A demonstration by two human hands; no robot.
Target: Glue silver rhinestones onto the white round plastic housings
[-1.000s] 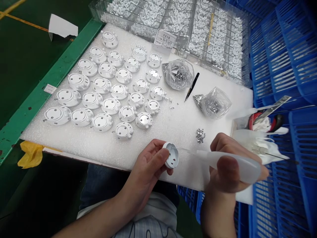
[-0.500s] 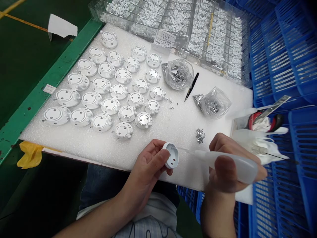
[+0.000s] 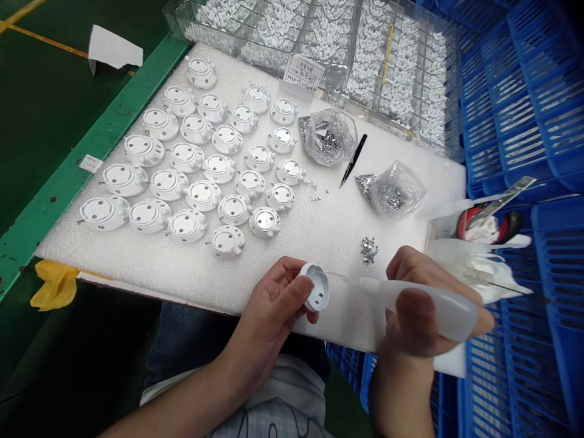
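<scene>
The top (image 3: 292, 378) is pale whitish grey, with a bluish-grey patterned area (image 3: 283, 420) on the front bearing fine lines and dark curving outlines. The trousers (image 3: 187, 340) are dark blue denim. Left hand (image 3: 277, 299), right hand (image 3: 416, 319) and both forearms (image 3: 196, 392) are bare.

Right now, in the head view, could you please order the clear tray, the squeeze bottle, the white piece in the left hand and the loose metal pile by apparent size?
Largest to smallest:
Clear tray
Squeeze bottle
Held white piece
Loose metal pile
Nearness to the camera may enlarge the bottle.
</scene>
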